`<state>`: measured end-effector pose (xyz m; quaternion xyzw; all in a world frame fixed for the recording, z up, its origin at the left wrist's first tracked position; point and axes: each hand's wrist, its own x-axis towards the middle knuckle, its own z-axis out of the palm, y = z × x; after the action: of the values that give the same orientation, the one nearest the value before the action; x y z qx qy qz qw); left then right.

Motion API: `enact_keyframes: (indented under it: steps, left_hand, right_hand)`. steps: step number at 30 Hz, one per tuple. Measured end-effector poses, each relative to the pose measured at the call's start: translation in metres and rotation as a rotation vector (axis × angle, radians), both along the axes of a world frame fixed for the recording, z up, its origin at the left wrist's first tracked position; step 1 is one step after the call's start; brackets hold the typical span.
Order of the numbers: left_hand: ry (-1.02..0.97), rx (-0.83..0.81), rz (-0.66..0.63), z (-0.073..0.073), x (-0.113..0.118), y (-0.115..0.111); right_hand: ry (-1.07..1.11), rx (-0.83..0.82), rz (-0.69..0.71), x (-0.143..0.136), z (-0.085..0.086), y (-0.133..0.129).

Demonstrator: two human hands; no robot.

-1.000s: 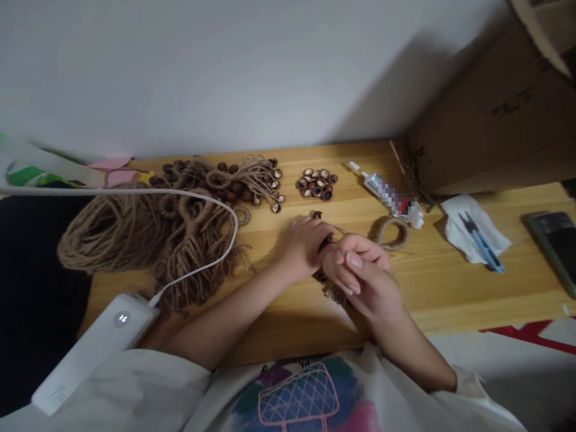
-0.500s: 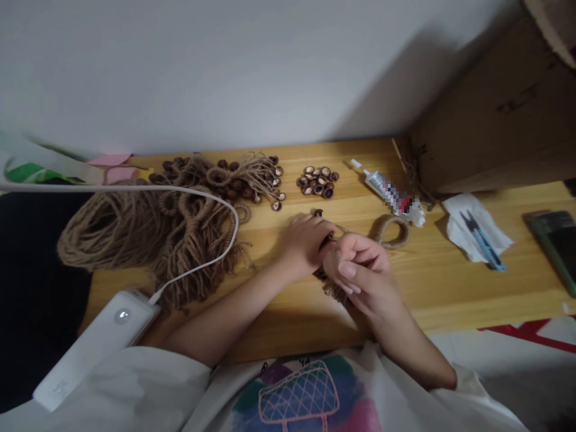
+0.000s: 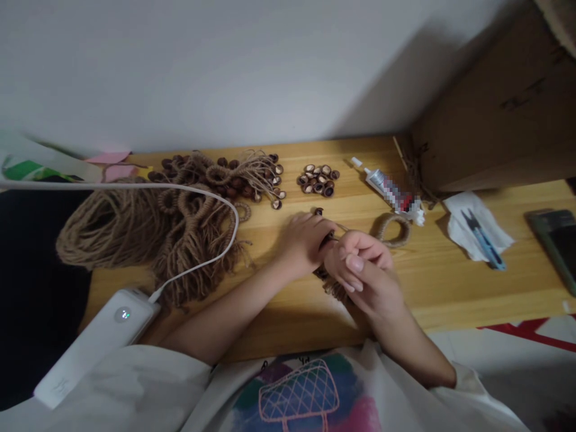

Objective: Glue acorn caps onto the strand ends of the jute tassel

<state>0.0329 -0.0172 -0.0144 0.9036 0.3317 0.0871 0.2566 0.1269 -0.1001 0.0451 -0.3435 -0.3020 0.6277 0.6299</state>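
My left hand [image 3: 303, 243] is closed with its back up, and a dark brown nut shell [image 3: 326, 239] shows at its fingertips. Pressed up beside it, my right hand [image 3: 369, 270] pinches thumb against fingers on what looks like a thin jute cord, mostly hidden. Below the two hands hang frayed jute ends [image 3: 335, 292] and more dark shells. A cord-wrapped ring [image 3: 396, 231] lies just beyond my right hand, with a strand running toward the fingers. One loose half shell [image 3: 318, 211] sits past my left fingertips.
Several halved shells [image 3: 317, 180] lie in a pile near the wall. Left are a jute coil [image 3: 108, 225], knotted jute pieces [image 3: 193, 252] and a white power bank [image 3: 96, 345] with cable. Right are a glue tube [image 3: 387, 187], thread snips [image 3: 483, 240] on tissue, a phone [image 3: 555, 240] and a cardboard box [image 3: 490, 120].
My right hand has shifted very slightly to the right, its thumb and fingers still pinched. My left hand stays in place.
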Motion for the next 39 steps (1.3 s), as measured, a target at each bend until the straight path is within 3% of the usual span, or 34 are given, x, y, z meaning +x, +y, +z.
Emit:
enact_keyframes:
  steps: [39]
  left_hand:
    - [-0.079, 0.040, 0.035, 0.0012, -0.0005, -0.0025]
  right_hand:
    - [-0.086, 0.021, 0.030, 0.0001, -0.0037, -0.0055]
